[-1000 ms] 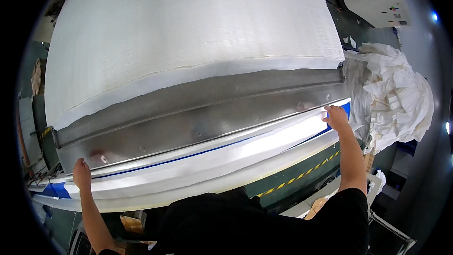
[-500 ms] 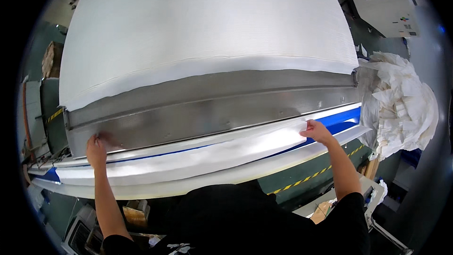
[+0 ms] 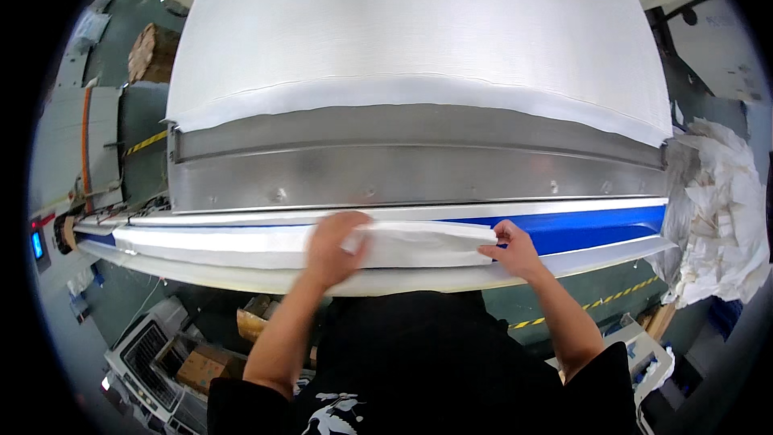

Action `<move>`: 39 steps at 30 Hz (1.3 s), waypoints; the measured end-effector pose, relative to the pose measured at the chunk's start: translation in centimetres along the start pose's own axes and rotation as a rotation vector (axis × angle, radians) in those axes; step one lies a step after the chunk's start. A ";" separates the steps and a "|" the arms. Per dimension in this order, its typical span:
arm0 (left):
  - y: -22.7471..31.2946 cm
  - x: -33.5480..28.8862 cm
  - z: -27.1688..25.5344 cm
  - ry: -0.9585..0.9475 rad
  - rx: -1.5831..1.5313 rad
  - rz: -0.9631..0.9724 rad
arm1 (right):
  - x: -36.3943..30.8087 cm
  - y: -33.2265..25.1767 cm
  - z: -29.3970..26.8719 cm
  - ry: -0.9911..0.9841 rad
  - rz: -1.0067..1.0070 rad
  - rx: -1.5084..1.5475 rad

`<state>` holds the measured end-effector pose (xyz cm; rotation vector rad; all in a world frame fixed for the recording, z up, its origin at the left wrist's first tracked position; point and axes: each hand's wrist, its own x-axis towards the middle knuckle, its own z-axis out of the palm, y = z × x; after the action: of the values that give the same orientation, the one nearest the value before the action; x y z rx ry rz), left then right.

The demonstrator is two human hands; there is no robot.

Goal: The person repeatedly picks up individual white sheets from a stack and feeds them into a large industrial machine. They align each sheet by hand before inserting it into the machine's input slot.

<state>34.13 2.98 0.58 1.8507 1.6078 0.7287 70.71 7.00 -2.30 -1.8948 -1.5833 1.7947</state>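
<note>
A long white strip of thin sheet material (image 3: 435, 244) lies along a blue-surfaced trough (image 3: 596, 229) in front of me. My right hand (image 3: 519, 253) pinches the strip's right end between thumb and fingers. Over the middle of the strip is my left hand (image 3: 334, 251), smeared by motion, so its grip on the material cannot be made out. Behind the trough runs a grey metal plate (image 3: 435, 173). A wide white sheet (image 3: 419, 24) stretches away beyond it, its near edge resting on the plate.
A heap of crumpled white material (image 3: 721, 217) stands at the trough's right end. A pale lip (image 3: 403, 279) runs along the near side. Cardboard boxes (image 3: 209, 370) and a grey vented unit (image 3: 149, 354) are on the lower left. Yellow-black tape (image 3: 584, 304) marks the green floor.
My left hand has moved right, from the metal plate's left end to the strip's middle. The right hand still holds the strip's end, now further left along the trough, baring more blue. The view has shifted.
</note>
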 end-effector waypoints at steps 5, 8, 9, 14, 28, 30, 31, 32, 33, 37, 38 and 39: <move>6.0 2.0 2.4 -0.273 -0.001 0.084 | -1.0 -4.6 4.4 -0.061 -0.090 -0.102; 5.6 2.0 2.2 -0.299 0.044 0.075 | -1.0 -5.1 5.8 -0.107 -0.126 -0.081; 5.4 1.8 2.1 -0.309 0.062 0.072 | -0.9 -5.2 6.1 -0.115 -0.139 -0.074; 4.5 1.1 1.8 -0.334 0.077 0.058 | -0.7 -5.3 6.9 -0.136 -0.264 -0.135; 5.1 0.6 1.6 -0.356 0.170 0.073 | -0.6 -7.3 4.2 -0.313 -0.303 -0.254; 5.1 0.2 1.2 -0.365 0.195 0.078 | 0.1 -8.1 3.0 -0.275 -0.256 -0.178; 5.1 0.0 1.0 -0.370 0.188 0.083 | 1.0 -8.1 3.0 -0.275 -0.306 -0.053; 5.2 -0.2 0.9 -0.374 0.181 0.087 | 1.9 -8.3 3.1 -0.276 -0.354 0.072; 5.2 -0.4 0.9 -0.377 0.174 0.089 | 2.4 -8.6 3.5 -0.377 -0.354 0.194; 5.6 -0.3 0.9 -0.374 0.203 0.118 | 6.1 -8.4 8.5 -0.868 -0.036 0.525; 6.0 -0.2 0.8 -0.370 0.220 0.098 | 6.1 -8.4 10.0 -0.929 0.129 0.588; 6.0 -0.2 0.6 -0.367 0.203 0.098 | 5.8 -8.2 10.4 -0.921 0.183 0.546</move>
<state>38.63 2.10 4.52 2.0754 1.3996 0.2476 56.45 9.06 -3.97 -1.0157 -0.8495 3.0226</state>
